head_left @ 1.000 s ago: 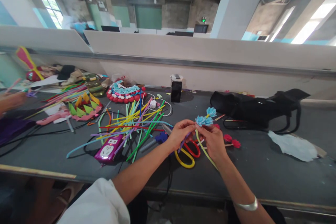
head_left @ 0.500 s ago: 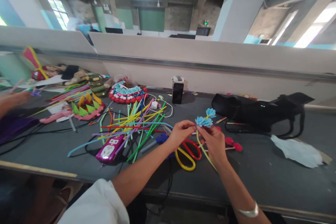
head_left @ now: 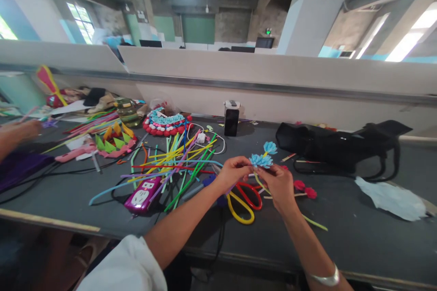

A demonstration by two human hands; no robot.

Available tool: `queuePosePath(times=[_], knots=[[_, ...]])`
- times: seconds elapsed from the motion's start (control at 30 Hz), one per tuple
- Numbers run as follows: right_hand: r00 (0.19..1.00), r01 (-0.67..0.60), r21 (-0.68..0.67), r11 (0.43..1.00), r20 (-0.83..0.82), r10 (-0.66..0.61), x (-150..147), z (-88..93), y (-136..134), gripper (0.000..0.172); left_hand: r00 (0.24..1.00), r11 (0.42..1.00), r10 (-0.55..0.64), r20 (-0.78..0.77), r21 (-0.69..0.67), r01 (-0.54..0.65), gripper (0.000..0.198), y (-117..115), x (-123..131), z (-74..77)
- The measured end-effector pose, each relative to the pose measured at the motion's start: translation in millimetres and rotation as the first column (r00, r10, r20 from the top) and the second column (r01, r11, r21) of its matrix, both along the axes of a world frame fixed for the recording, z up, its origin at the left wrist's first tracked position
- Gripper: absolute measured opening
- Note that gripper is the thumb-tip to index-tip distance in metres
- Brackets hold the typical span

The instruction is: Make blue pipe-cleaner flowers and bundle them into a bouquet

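1. Head view: right hand (head_left: 278, 186) pinches the thin yellow-green fuzzy stem (head_left: 259, 183) just under the fluffy light-blue flower cluster (head_left: 261, 160).
2. Left hand (head_left: 235, 175): fingers curled in against the lower bloom; whether they grip anything, cannot tell.
3. Cluster is up at the fingertips, above the dark grey tabletop (head_left: 344, 218).
4. Handling, judged: very light, soft, bendable; petals probably crush easily. Best hold: stem just below blooms.
5. Further out: see-through rounded jar (head_left: 127, 113), apparently yellowish liquid inside; crinkled clear plastic bag (head_left: 165, 101), reddish contents unclear; soft black bag (head_left: 310, 145), contents hidden.
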State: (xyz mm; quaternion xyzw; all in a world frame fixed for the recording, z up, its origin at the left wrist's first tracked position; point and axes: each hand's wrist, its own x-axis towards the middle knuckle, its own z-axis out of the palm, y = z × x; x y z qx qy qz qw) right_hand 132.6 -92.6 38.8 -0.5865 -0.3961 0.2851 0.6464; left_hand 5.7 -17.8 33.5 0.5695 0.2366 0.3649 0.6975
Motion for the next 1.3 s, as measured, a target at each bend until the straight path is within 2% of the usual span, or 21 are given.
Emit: queuePosePath(times=[0.13,0.27,0.43,0.57,0.67,0.73,0.8,0.87,0.93,1.03,1.2,1.3], knots=[[0.976,0.018,0.038,0.999,-0.219,-0.009,-11.5,0.0,0.0,0.02,0.984,0.985,0.082,0.159,-0.165,-0.056,0.018,-7.5,4.5,-1.1],[0.96,0.033,0.07,0.997,-0.279,-0.012,-21.6,-4.2,-0.1,0.022,0.956,0.952,0.172,0.238,-0.289,-0.099,0.017,-13.1,7.7,0.6],[0.958,0.077,0.086,0.993,-0.283,-0.049,-25.6,-5.2,0.0,0.024,0.963,0.941,0.105,0.248,-0.337,-0.016,0.02,-12.4,7.1,0.2],[0.982,0.108,0.051,0.993,-0.162,-0.099,-16.0,-1.8,-0.4,0.023,0.986,0.975,0.014,0.165,-0.222,0.024,0.022,-6.9,4.2,-0.2],[0.994,0.078,0.025,0.997,0.076,-0.079,-3.0,0.7,-0.3,0.018,0.998,0.998,-0.002,0.064,-0.065,0.006,0.025,-1.7,2.7,-0.3],[0.966,0.052,0.037,0.998,0.25,-0.059,4.3,1.9,0.1,0.015,0.999,1.0,-0.013,0.05,0.028,0.011,0.025,0.9,2.5,-1.1],[0.945,0.029,0.061,0.998,0.322,-0.047,8.0,2.7,0.7,0.014,0.998,0.996,-0.025,0.058,0.092,0.019,0.024,2.2,2.5,-1.8],[0.976,0.001,0.067,0.998,0.218,-0.016,8.0,3.2,1.1,0.016,0.998,0.993,-0.028,0.06,0.118,0.021,0.024,1.9,2.2,-1.5],[0.998,-0.053,0.069,0.996,-0.017,0.054,6.4,3.4,1.3,0.018,0.998,0.994,-0.03,0.057,0.109,0.024,0.025,0.5,1.0,0.2],[0.939,-0.155,0.103,0.983,-0.295,0.179,4.7,3.6,0.9,0.02,0.999,0.995,-0.043,0.027,0.09,0.041,0.026,-1.2,-1.7,3.9],[0.893,-0.192,0.17,0.967,-0.379,0.244,4.4,4.6,-0.7,0.02,0.997,0.985,-0.026,-0.069,0.171,0.037,0.022,-1.2,-4.4,8.2],[0.876,-0.184,0.156,0.971,-0.422,0.234,4.3,7.3,-1.0,0.023,0.993,0.973,-0.009,-0.115,0.226,0.035,0.021,-2.7,-4.4,9.3]])
